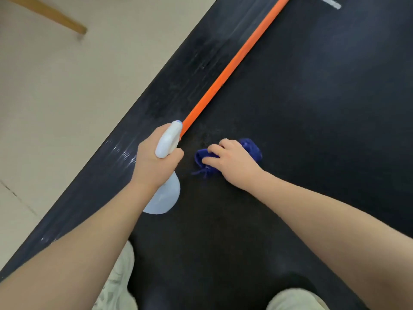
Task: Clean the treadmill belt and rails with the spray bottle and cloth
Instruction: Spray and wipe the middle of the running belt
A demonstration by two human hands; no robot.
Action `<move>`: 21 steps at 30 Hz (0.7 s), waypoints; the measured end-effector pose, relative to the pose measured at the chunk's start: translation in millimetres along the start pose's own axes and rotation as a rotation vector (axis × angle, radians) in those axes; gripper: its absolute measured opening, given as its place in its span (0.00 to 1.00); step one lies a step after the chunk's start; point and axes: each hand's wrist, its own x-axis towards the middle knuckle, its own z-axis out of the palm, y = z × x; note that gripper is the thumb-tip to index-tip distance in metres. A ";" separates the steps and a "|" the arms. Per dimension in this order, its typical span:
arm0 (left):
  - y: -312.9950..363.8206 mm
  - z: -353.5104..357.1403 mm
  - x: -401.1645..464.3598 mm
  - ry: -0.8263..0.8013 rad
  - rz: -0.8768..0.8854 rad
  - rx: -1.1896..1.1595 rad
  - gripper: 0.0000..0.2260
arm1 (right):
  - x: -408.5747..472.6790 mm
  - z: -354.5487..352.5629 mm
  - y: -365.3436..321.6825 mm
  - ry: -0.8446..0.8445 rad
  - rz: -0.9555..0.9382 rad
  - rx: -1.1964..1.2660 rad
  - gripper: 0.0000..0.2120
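Seemingly the job is somewhere in its middle: the wide black rubber treadmill belt point(312, 108), which fills the right and centre of the frame, shows a faintly speckled, damp-looking patch just above the hands, while the glossy dark side rail point(169, 95) running diagonally from lower left to upper centre carries pale streaks and glints that read as wet spray or smears not yet wiped off. How much of either surface has been cleaned I cannot tell; the far end of the belt at upper right looks dull and untouched, so most wiping probably remains. A thin orange stripe point(234, 61) divides rail from belt. At centre left, the left hand point(154, 162) wraps its fingers round the neck of the translucent white plastic spray bottle point(167, 142), nozzle aimed up the frame toward the stripe, its rounded body hanging below the wrist. Just right of it, apart from the bottle, the right hand point(232, 161) presses down with curled fingers on the crumpled dark blue cloth point(251, 148), bunched against the belt.
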 end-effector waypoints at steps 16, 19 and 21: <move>-30.7 -19.3 15.9 -0.005 0.004 -0.017 0.19 | 35.3 2.2 -20.9 0.106 -0.004 -0.099 0.13; -34.3 -18.0 18.6 -0.008 -0.006 -0.033 0.20 | 52.0 -5.7 5.3 0.241 0.295 -0.105 0.08; -35.0 -15.0 24.5 -0.027 -0.009 -0.020 0.20 | 52.6 -4.9 4.3 0.231 0.376 -0.052 0.12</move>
